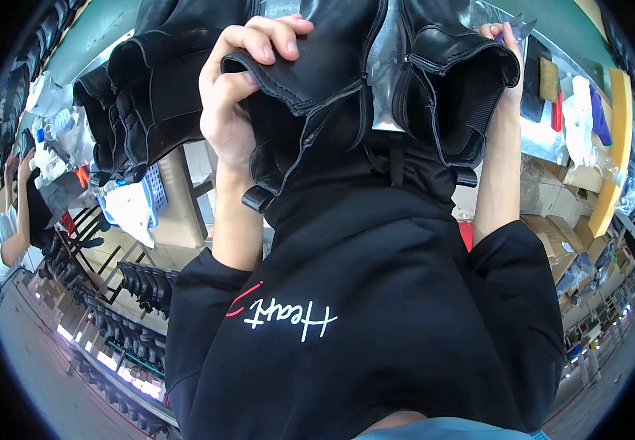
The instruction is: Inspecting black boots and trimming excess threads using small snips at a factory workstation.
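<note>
Black hoodie (376, 293) nearest, left hand (233, 95) gripping black leather boot (310, 81), right hand (504, 44) pinching small blue tool (515, 29)

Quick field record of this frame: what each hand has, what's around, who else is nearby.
left hand: grips the folded top edge of a black leather boot
right hand: raised behind a second black boot's cuff, holding a small tool, unclear
left of hands: more black boots
below: boot racks
far left: another person
</note>
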Demonstrator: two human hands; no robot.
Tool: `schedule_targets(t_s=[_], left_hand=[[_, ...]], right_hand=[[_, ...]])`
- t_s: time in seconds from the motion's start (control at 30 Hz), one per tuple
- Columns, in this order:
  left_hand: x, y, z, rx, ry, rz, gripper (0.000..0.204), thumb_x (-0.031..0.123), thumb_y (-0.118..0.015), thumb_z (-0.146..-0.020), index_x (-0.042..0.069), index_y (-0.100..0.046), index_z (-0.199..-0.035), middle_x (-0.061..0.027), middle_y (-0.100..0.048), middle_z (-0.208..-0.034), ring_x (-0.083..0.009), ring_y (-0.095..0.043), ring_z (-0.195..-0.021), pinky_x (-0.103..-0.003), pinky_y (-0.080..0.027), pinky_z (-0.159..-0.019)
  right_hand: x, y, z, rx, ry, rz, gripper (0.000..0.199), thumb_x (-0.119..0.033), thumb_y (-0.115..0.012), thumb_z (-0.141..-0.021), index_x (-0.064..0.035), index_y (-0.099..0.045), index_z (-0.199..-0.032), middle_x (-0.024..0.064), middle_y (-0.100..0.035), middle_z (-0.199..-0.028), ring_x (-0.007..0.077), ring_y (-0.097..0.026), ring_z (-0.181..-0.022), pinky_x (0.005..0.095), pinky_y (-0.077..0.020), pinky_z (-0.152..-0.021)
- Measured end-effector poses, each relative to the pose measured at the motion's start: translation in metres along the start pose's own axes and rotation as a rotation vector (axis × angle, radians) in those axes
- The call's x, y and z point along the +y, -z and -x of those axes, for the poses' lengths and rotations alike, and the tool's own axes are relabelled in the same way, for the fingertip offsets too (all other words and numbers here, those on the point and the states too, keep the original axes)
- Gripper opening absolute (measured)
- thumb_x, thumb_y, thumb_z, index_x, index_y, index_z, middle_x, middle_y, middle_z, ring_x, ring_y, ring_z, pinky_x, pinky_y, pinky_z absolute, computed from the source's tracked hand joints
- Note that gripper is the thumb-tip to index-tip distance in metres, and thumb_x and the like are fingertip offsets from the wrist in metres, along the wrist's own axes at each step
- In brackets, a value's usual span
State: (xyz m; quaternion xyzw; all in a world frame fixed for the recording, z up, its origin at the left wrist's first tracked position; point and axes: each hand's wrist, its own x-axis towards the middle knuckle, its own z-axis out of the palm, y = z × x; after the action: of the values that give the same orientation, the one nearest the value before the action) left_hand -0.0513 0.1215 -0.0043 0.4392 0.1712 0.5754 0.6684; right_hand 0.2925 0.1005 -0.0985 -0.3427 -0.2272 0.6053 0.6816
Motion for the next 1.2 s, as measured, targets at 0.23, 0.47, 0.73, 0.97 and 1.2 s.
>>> schedule_targets(t_s=[0.23,0.47,0.73,0.97,1.2], left_hand=[[-0.002,0.001,-0.001,-0.044,-0.035,-0.06,0.026,0.006,-0.044,-0.068,-0.003,-0.054,-0.09,-0.0196,-0.059,-0.092,-0.0352,-0.057,-0.104,-0.049,-0.033,-0.109],[-0.001,-0.003,-0.002,-0.033,-0.038,-0.082,0.024,0.0,-0.048,-0.068,-0.002,-0.056,-0.091,-0.0176,-0.061,-0.092,-0.0336,-0.059,-0.103,-0.048,-0.037,-0.107],[0.012,-0.028,-0.021,-0.422,-0.03,-0.636,0.036,-0.004,-0.073,-0.07,-0.002,-0.062,-0.104,-0.0127,-0.064,-0.103,-0.0287,-0.061,-0.109,-0.045,-0.042,-0.105],[0.03,-0.043,-0.044,-0.494,0.098,-1.093,0.018,0.009,-0.082,-0.074,0.004,-0.077,-0.091,-0.0057,-0.065,-0.085,-0.0171,-0.064,-0.09,-0.031,-0.049,-0.089],[0.023,-0.04,-0.037,-0.39,0.087,-0.978,0.015,0.005,-0.076,-0.079,0.0,-0.076,-0.094,-0.0064,-0.065,-0.085,-0.0155,-0.062,-0.087,-0.034,-0.046,-0.097]], right_hand=[[0.002,0.002,0.001,-0.047,-0.01,-0.007,0.023,-0.026,-0.05,-0.104,-0.0067,-0.057,-0.092,0.003,-0.058,-0.083,0.0113,-0.054,-0.077,0.0229,-0.0462,-0.074],[0.002,0.001,0.001,0.005,0.002,0.002,0.023,-0.026,-0.051,-0.103,-0.0067,-0.057,-0.092,0.0021,-0.057,-0.083,0.0107,-0.054,-0.077,0.0227,-0.0455,-0.073],[0.003,-0.008,0.003,0.049,0.027,0.05,0.023,-0.026,-0.052,-0.103,-0.0068,-0.057,-0.092,0.0029,-0.058,-0.083,0.0082,-0.052,-0.071,0.0206,-0.0437,-0.069],[0.0,-0.004,0.004,0.065,-0.009,0.066,0.024,-0.028,-0.054,-0.101,-0.0082,-0.057,-0.089,0.0027,-0.058,-0.081,0.0129,-0.057,-0.077,0.0256,-0.0488,-0.075],[0.002,-0.001,0.003,0.041,-0.002,0.047,0.026,-0.028,-0.05,-0.103,-0.0077,-0.057,-0.088,0.0028,-0.058,-0.08,0.0123,-0.056,-0.076,0.0252,-0.0482,-0.073]])
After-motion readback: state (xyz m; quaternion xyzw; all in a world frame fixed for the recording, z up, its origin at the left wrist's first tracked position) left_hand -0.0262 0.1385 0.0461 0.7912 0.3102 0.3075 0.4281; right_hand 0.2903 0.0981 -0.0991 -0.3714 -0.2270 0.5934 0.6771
